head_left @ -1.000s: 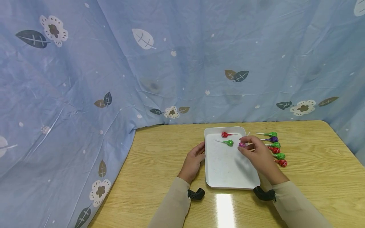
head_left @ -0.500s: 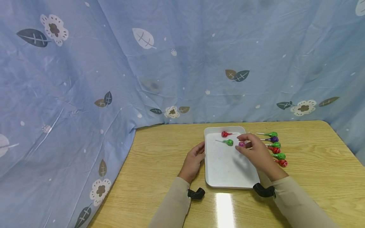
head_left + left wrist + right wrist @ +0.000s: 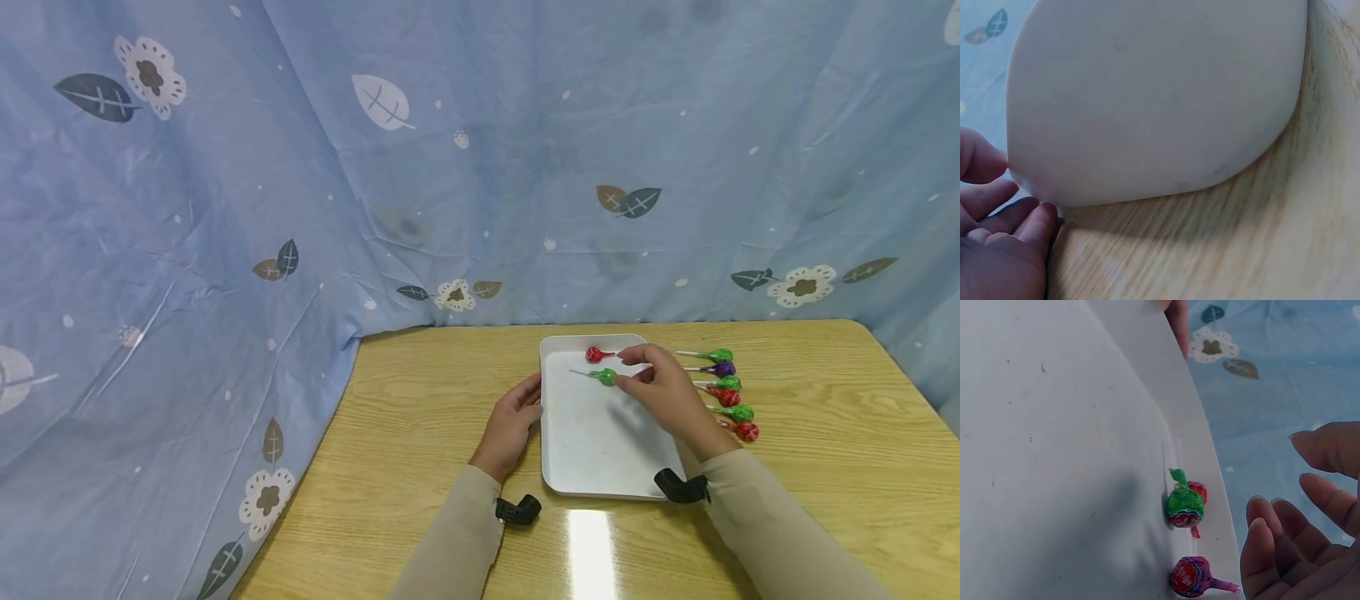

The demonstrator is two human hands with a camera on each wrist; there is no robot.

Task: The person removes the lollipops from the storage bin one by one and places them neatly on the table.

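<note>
My left hand (image 3: pixel 504 429) rests its fingers and thumb against the left wall of a white tray (image 3: pixel 600 454); the left wrist view shows the fingertips at the tray's lower edge. My right hand (image 3: pixel 663 396) hovers over the tray's upper right, thumb and fingers spread apart with nothing between them. Just left of its thumb lies a green-wrapped lollipop (image 3: pixel 605 377), its stick pointing left. Behind that, near the far wall, is a red lollipop (image 3: pixel 593 355). A purple lollipop (image 3: pixel 1191 577) lies in the tray too, hidden by my right hand in the head view.
On the wooden table (image 3: pixel 840 400), right of the tray, lies a column of several lollipops, among them a green one (image 3: pixel 722 356), a purple one (image 3: pixel 722 367) and a red one (image 3: pixel 747 431). A blue patterned curtain (image 3: pixel 487 192) hangs behind the table and along its left.
My right hand has let go of the purple lollipop in the tray and shifted left, toward the green and red lollipops. My left hand has stayed at the tray's wall.
</note>
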